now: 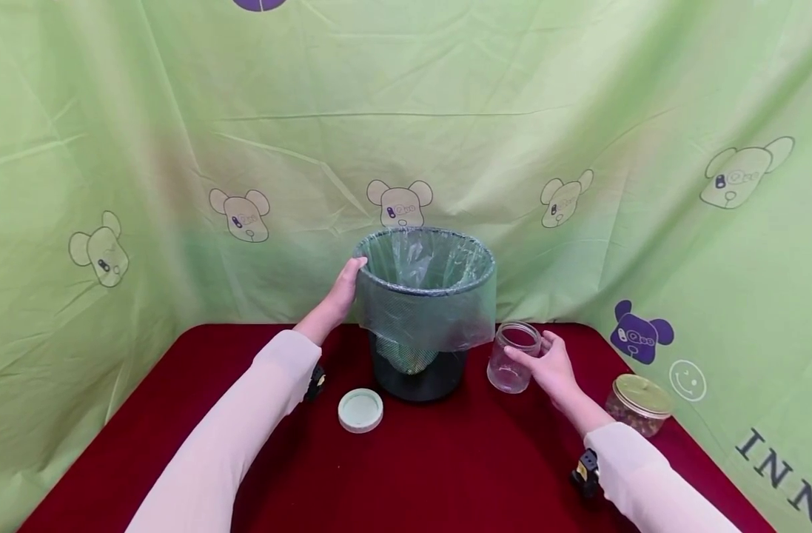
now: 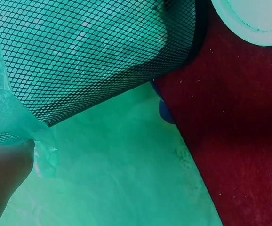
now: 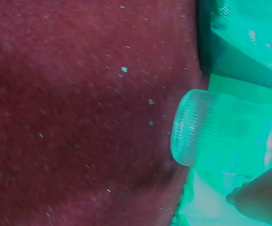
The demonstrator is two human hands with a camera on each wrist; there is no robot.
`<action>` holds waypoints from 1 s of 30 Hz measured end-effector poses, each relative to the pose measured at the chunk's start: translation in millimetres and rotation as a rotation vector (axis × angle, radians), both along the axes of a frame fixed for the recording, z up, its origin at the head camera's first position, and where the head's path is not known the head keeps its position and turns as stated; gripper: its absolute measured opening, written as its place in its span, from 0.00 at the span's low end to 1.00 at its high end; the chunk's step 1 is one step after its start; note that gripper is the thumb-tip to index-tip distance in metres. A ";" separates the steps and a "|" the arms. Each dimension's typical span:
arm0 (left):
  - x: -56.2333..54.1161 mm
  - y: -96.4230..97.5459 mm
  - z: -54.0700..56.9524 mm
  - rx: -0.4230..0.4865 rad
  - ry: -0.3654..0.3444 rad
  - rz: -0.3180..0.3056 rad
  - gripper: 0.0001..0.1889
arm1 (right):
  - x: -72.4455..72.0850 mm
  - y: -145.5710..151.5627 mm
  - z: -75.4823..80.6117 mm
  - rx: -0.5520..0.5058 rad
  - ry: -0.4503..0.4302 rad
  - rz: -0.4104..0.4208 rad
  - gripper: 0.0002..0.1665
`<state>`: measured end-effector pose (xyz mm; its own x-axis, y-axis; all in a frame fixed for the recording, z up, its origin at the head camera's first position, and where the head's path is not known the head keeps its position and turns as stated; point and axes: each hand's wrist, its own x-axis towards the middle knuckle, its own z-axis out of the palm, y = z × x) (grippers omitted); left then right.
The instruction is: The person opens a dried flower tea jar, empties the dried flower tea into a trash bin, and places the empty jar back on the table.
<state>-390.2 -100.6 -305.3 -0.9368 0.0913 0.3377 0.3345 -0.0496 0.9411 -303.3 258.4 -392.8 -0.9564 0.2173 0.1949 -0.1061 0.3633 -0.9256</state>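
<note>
One jar (image 1: 511,364) in right fingers (image 1: 556,343); left fingers (image 1: 354,266) on bin rim (image 1: 432,292)

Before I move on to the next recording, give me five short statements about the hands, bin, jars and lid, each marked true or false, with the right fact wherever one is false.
1. The left hand touches the bin. True.
2. The bin is unlined. False: a see-through liner lines it and hangs over its outside.
3. In the head view, the lidded jar is farther right than the open jar. True.
4. The right hand holds the lidded jar. False: it holds the open jar.
5. The loose lid lies on the table. True.
</note>
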 end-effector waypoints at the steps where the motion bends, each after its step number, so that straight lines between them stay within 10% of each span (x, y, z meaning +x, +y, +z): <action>1: 0.2 -0.2 0.0 -0.005 0.003 0.002 0.28 | 1.0 1.3 2.5 -0.012 -0.007 -0.002 0.58; 30: 0.7 -1.6 2.0 -0.026 -0.012 0.018 0.29 | 39.0 79.0 41.2 0.284 0.112 -0.227 0.64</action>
<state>-389.5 -102.2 -303.3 -0.9425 0.0825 0.3238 0.3233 -0.0195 0.9461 -264.3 337.3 -351.6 -0.8596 0.3434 0.3783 -0.0884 0.6293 -0.7721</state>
